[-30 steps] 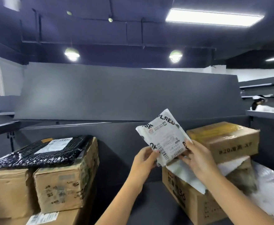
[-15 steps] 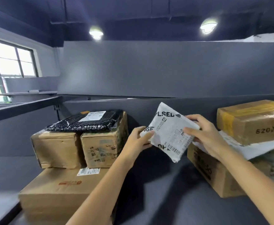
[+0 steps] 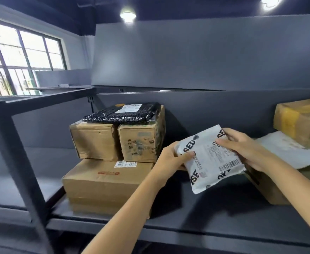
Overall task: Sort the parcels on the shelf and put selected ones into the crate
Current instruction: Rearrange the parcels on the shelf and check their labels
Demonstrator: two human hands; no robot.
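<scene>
Presently, item one: white mailer parcel [image 3: 210,158], held in the air above the grey shelf [image 3: 187,217], between the two stacks; printed face and barcode label turned up towards me; nearly square, so I cannot tell its long axis; set cornerwise, one corner lowest and nearest me. My left hand [image 3: 170,159] grips its left edge, thumb pressed on the lettering; my right hand [image 3: 246,149] clasps the far right edge, fingers curled over the label. Left stack: large cardboard box [image 3: 103,184] on the shelf; two smaller boxes [image 3: 93,140] side by side upon it; black bubble mailer [image 3: 121,114] across both. Right stack: yellow-taped box [image 3: 301,121] on a flat white parcel [image 3: 288,153]. Room: grey back panel, barred window [image 3: 22,57] at left, ceiling lamps [image 3: 127,15] lit.
</scene>
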